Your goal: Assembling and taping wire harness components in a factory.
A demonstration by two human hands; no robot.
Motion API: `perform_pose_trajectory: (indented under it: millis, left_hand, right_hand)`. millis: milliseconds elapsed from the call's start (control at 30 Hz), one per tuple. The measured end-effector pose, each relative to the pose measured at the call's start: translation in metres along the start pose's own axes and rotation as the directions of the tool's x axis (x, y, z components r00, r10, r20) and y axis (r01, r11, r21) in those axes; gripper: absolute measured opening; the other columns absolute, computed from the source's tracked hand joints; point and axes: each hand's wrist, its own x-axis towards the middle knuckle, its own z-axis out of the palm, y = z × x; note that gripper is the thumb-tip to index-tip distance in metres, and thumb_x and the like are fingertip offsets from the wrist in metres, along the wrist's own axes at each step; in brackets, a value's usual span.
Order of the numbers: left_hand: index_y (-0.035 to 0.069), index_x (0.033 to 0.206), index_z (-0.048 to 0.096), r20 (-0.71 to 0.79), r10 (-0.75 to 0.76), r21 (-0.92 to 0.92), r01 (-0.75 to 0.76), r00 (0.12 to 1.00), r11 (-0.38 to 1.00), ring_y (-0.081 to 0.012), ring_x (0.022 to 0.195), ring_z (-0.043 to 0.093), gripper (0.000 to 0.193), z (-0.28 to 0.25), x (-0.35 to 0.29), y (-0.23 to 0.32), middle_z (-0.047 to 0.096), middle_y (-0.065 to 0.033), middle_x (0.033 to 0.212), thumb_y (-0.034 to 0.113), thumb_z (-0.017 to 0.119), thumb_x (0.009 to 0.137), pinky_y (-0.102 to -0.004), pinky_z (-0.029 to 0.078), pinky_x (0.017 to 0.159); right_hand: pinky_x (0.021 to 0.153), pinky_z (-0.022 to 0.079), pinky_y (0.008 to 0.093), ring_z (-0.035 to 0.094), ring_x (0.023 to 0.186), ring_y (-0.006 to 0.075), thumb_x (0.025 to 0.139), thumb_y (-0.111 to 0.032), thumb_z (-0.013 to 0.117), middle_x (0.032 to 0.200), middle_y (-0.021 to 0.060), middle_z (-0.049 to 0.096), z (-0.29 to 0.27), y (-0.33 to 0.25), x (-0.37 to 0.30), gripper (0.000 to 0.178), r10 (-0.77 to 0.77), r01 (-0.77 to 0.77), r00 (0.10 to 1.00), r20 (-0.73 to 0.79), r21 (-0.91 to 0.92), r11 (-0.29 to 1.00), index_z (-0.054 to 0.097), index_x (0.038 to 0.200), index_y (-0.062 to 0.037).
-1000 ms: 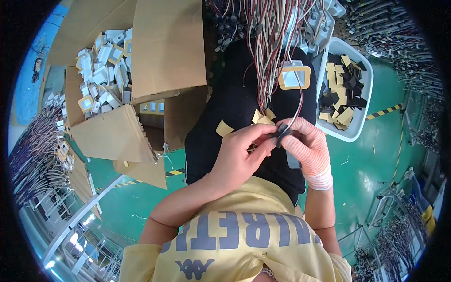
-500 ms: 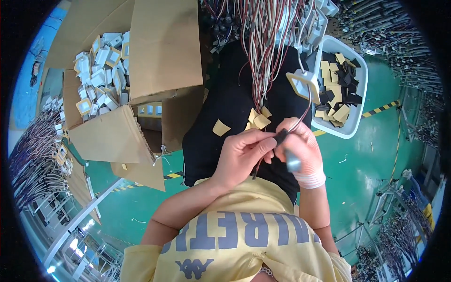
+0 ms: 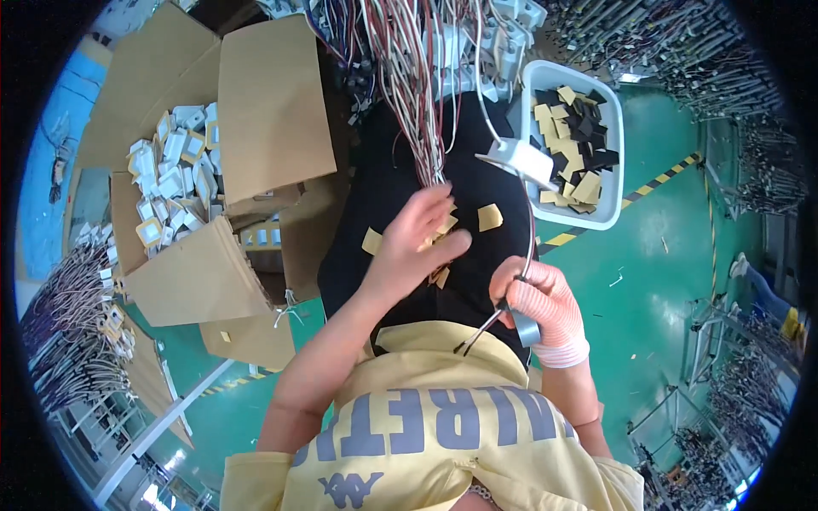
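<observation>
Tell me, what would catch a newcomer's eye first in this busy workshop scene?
Probably the thick bundle of red and white wires hanging at top centre, with the left hand reaching up beneath it. The gloved right hand at centre right grips a thin cable leading to a small white part. An open cardboard box of white pieces sits at left.

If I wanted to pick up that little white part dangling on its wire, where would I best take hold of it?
Probably by the two flat faces of the white part, pinching from above and the side. It hangs tilted off the thin wire held by the right hand, so its edges are free. The left hand is over the yellow squares.
</observation>
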Motion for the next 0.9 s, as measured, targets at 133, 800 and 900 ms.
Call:
perform_pose_trajectory:
  millis: [133,800,900]
  left_hand:
    - [0.004,0.146,0.018,0.131,0.339,-0.112,-0.326,0.931,0.939,-0.0253,0.132,0.04,0.082,0.026,0.072,-0.02,0.036,-0.0149,0.145,0.028,0.066,0.084,-0.0378,0.034,0.107]
    - [0.004,0.121,0.046,0.208,-0.145,-0.026,0.154,0.967,0.988,-0.0148,0.09,0.062,0.054,0.048,-0.085,-0.007,0.06,-0.0088,0.102,0.049,0.025,0.1,-0.0287,0.05,0.082]
    - [0.003,0.124,0.045,0.25,-0.149,-0.022,0.159,0.957,0.987,-0.0161,0.093,0.063,0.062,0.046,-0.091,-0.002,0.061,-0.0106,0.103,0.055,0.023,0.099,-0.03,0.05,0.082]
  right_hand:
    - [0.048,0.037,0.0222,0.05,0.053,0.0115,0.083,-0.034,0.069,0.073,0.0081,0.057,-0.002,0.006,-0.015,0.035,0.013,-0.018,0.999,0.042,0.129,0.991,0.061,0.086,-0.0005]
    - [0.063,0.041,0.0252,0.052,0.073,0.0103,0.075,-0.002,0.059,0.085,0.0067,0.058,-0.001,-0.019,-0.049,0.02,-0.443,0.226,0.889,-0.113,-0.734,0.64,0.065,0.094,0.0029]
    - [0.071,0.043,0.0257,0.055,0.08,0.0123,0.082,-0.01,0.062,0.087,0.0051,0.058,0.001,-0.025,-0.01,0.022,-0.117,0.197,0.974,0.193,-0.477,0.856,0.065,0.098,0.0032]
